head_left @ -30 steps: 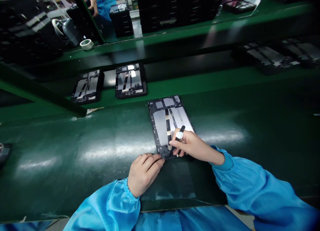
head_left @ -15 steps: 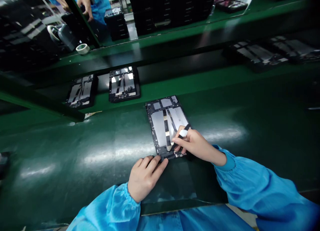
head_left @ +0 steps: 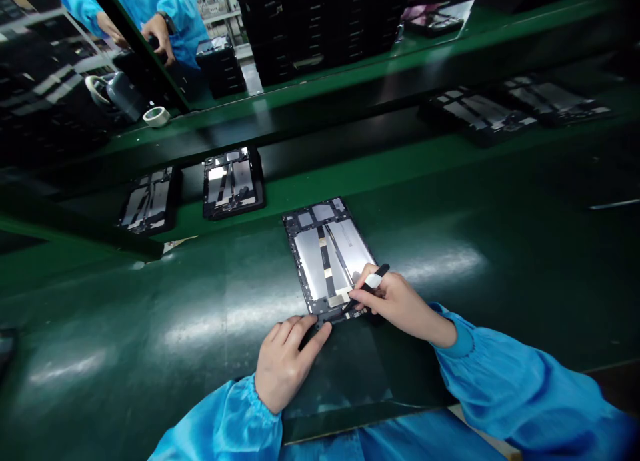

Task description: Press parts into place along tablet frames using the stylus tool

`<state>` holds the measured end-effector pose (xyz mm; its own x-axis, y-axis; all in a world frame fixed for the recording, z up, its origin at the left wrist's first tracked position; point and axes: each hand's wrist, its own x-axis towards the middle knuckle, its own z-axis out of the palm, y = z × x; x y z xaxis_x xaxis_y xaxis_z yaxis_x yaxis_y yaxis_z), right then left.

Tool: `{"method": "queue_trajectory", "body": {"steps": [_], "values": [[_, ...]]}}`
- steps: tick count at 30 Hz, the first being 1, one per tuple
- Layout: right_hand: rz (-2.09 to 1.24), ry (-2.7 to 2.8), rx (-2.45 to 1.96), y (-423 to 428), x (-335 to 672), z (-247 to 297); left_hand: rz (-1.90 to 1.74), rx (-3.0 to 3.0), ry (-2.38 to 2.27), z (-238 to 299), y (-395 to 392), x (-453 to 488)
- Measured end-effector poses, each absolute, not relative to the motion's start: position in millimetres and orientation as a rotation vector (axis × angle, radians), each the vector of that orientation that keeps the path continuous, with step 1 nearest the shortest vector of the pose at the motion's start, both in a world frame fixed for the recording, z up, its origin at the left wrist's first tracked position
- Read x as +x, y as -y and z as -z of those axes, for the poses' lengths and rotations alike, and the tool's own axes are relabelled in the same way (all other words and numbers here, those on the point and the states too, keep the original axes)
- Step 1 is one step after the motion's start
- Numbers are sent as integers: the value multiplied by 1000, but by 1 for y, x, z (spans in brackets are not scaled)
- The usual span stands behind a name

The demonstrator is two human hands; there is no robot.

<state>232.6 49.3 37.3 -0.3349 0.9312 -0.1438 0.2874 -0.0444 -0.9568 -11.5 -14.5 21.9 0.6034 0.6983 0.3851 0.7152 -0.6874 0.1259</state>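
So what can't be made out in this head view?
- Tip of the black tool: the right hand covers where it meets the open tablet.
- Tablet's near corner: under the left hand fingertips.
- Small parts on the tablet: too small to identify.
- Co-worker: cut off by the top edge.
- Far trays: blurred.

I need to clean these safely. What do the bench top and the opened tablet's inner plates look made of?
Bench top: probably a green rubber or vinyl mat, smooth and semi-glossy, with soft lamp glare. Opened tablet: its silvery plates look like bare metal or foil, in a black, likely plastic frame.
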Motion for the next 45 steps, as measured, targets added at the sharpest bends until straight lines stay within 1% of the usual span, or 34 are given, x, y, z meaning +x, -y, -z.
{"method": "queue_trajectory", "body": {"steps": [9,18,23,25,29,32,35,37,39,41,45], "values": [[-1389,1629,-1293,-51,233,-36,509,-2748,1191,-20,14,-9],[-1384,1637,-1294,-50,234,-39,489,-2743,1231,-22,14,-3],[-1300,1671,-1299,-49,234,-38,358,-2723,1312,-27,12,11],[-1269,1661,-1300,-49,236,-36,377,-2776,1303,-27,10,9],[-1281,1580,-1295,-49,237,-32,557,-2917,1231,-29,7,-7],[-1273,1498,-1259,-48,235,-31,621,-2875,1223,-35,8,-7],[-1082,1335,-1228,-44,233,-30,563,-2834,1098,-38,0,9],[-904,1221,-1211,-40,232,-28,414,-2840,1085,-37,-20,22],[-845,1158,-1202,-39,232,-23,279,-2806,1206,-33,-55,34],[-883,1150,-1221,-39,231,-17,231,-2726,1359,-28,-104,41],[-1046,1242,-1288,-49,225,-3,338,-2541,1568,-27,-207,39]]}}
